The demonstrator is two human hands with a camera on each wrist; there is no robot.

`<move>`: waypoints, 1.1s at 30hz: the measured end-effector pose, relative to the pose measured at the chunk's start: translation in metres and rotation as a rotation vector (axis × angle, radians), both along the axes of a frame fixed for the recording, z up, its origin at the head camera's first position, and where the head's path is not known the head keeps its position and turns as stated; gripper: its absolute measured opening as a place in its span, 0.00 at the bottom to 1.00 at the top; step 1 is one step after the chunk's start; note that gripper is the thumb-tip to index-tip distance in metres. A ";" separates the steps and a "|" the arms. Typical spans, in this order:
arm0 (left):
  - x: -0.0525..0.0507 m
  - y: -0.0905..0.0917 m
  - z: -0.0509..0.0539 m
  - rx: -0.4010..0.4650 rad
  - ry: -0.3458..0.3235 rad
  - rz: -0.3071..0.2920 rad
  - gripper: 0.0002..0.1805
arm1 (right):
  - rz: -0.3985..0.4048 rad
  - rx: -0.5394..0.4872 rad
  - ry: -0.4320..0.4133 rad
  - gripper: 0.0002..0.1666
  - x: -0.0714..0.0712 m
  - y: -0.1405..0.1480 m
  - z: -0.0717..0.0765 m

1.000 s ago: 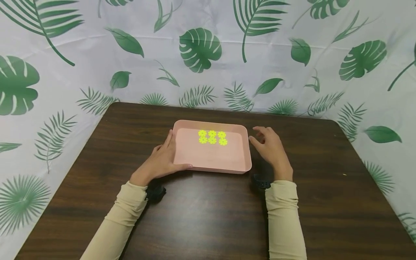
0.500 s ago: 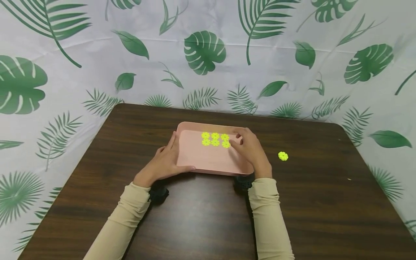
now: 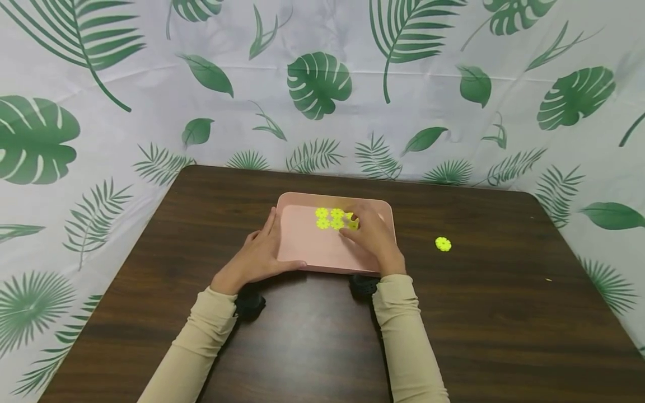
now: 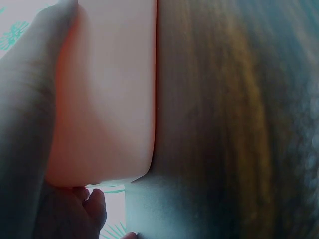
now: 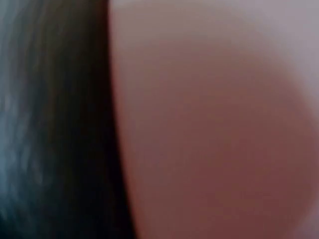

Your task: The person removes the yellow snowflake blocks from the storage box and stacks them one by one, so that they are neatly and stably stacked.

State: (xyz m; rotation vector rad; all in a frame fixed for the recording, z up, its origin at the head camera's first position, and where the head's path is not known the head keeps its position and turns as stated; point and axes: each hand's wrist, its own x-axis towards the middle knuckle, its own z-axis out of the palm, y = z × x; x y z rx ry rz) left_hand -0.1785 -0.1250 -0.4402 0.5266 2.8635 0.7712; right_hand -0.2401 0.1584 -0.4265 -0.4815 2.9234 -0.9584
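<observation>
A shallow pink tray (image 3: 317, 246) sits on the table with several yellow flower-shaped discs (image 3: 323, 223) laid in two short rows toward its back. My left hand (image 3: 254, 254) rests at the tray's front left corner, fingers extended along the left wall and thumb along the front one. In the left wrist view, that hand's fingers (image 4: 92, 206) show beyond the tray wall. Over the tray's right part, my right hand (image 3: 373, 235) has its thumb and index finger around the rightmost discs, which it partly covers. Whether it pinches one is unclear. The right wrist view is blurred pink.
One more yellow flower-shaped disc (image 3: 443, 244) lies on the dark wooden table (image 3: 494, 313), right of the tray. A tiny pale scrap (image 3: 548, 279) lies farther right. A white cloth (image 3: 423, 101) with green leaf prints hangs behind the table.
My right hand has moved left from beside the tray to the rightmost discs inside it, exposing the lone disc on the table. The left hand stays at the tray's corner.
</observation>
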 end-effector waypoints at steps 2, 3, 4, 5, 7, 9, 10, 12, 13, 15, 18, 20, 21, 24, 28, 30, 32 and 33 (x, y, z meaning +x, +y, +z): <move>0.001 0.000 0.001 0.002 -0.001 0.001 0.72 | -0.017 -0.014 0.006 0.28 -0.001 0.003 -0.003; 0.001 0.000 0.001 0.005 0.001 0.000 0.72 | -0.026 -0.026 0.010 0.26 -0.002 0.004 -0.005; 0.001 0.000 0.001 0.007 0.003 -0.001 0.72 | -0.034 -0.037 0.012 0.24 -0.002 0.005 -0.006; 0.001 0.001 0.001 0.009 0.001 0.000 0.72 | -0.041 -0.051 0.010 0.21 -0.003 0.006 -0.007; 0.001 0.001 0.001 0.013 -0.004 0.003 0.73 | -0.067 -0.072 -0.002 0.20 -0.003 0.007 -0.008; 0.001 0.001 0.001 0.014 -0.006 0.002 0.73 | -0.102 -0.071 -0.023 0.19 -0.003 0.007 -0.008; 0.001 0.001 0.001 0.014 -0.010 0.003 0.73 | -0.119 -0.063 -0.036 0.19 -0.003 0.007 -0.008; 0.001 0.001 0.001 0.013 -0.010 0.005 0.73 | -0.147 -0.044 -0.055 0.18 -0.003 0.007 -0.007; 0.001 0.001 0.001 0.012 -0.010 0.005 0.73 | -0.155 -0.031 -0.061 0.19 -0.004 0.006 -0.007; 0.001 0.002 0.001 0.011 -0.007 0.003 0.73 | -0.161 -0.024 -0.075 0.22 -0.004 0.006 -0.006; 0.000 0.002 0.001 0.011 -0.005 0.000 0.73 | -0.168 -0.029 -0.085 0.22 -0.005 0.006 -0.006; 0.000 0.002 0.001 0.011 -0.004 0.000 0.72 | -0.171 -0.042 -0.082 0.21 -0.004 0.007 -0.006; 0.000 0.002 0.001 0.011 -0.003 0.000 0.72 | -0.170 -0.049 -0.077 0.21 -0.004 0.007 -0.006; 0.000 0.002 0.001 0.010 -0.004 0.005 0.72 | -0.164 -0.080 -0.076 0.21 -0.003 0.008 -0.006; -0.001 0.002 0.002 0.008 -0.006 0.004 0.72 | -0.152 -0.100 -0.087 0.22 -0.003 0.009 -0.006; -0.001 0.001 0.002 0.010 -0.006 0.002 0.72 | -0.150 -0.100 -0.092 0.23 -0.003 0.009 -0.006; -0.001 0.001 0.002 0.009 -0.006 0.002 0.72 | -0.147 -0.099 -0.094 0.24 -0.003 0.009 -0.005; 0.000 0.001 0.003 0.011 -0.003 0.001 0.72 | -0.147 -0.102 -0.097 0.24 -0.003 0.009 -0.005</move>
